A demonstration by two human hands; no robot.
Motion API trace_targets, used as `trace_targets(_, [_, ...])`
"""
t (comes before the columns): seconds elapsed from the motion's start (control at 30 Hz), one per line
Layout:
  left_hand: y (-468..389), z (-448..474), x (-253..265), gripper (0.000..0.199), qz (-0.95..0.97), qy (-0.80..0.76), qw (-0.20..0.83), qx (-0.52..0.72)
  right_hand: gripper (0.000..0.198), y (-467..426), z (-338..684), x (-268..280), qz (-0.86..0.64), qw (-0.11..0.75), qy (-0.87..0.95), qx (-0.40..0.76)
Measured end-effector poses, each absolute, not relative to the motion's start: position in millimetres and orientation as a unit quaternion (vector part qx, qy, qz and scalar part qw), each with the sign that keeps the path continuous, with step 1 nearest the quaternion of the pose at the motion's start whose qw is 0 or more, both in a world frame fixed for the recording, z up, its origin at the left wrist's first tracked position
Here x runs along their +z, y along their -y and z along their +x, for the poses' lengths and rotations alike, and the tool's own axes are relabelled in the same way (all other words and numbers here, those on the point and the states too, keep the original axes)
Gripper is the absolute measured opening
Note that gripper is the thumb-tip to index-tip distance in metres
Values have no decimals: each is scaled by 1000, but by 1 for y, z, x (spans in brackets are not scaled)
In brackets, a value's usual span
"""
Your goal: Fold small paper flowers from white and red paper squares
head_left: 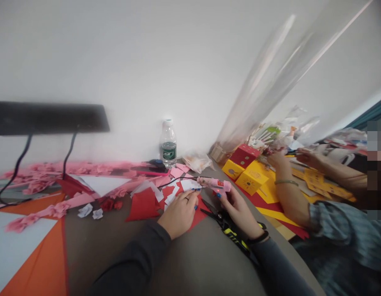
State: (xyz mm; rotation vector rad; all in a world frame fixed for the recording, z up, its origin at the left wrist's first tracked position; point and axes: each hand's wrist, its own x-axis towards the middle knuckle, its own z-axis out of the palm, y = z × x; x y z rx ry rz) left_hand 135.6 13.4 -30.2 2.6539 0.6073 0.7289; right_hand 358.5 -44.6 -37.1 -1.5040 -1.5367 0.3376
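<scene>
My right hand [238,207] is closed around a pink hot glue gun [213,183] with a small red light glowing on it. Its patterned front end points left, towards my left hand [179,213]. The left fingers are bent and pinched together over red and white paper pieces; what lies between the fingertips is too small to make out. Red paper [143,204] lies left of that hand, with white scraps [170,199] beside it. Black and yellow scissors [229,230] rest on the table, partly hidden under my right hand and forearm.
A water bottle [168,144] stands against the wall. Pink crepe paper flowers [57,209] spread across the left, near orange card [39,255]. Yellow boxes [252,177] and a red box [245,154] stand to the right, where a co-worker's hands [278,158] work. A black cord [178,179] crosses the papers.
</scene>
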Motion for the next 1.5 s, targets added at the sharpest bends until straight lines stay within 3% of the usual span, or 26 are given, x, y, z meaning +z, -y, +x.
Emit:
trace_targets(0.53, [-14, 136, -31, 42, 929, -232, 179, 228, 31, 43, 347, -32, -635, 381, 660, 131])
trace_targets(1.0, [-14, 136, -34, 41, 922, -245, 166, 250, 46, 37, 356, -35, -623, 404, 649, 166])
trace_targets(1.5, [-14, 135, -32, 35, 920, -260, 145, 257, 37, 40, 348, -32, -625, 418, 643, 144])
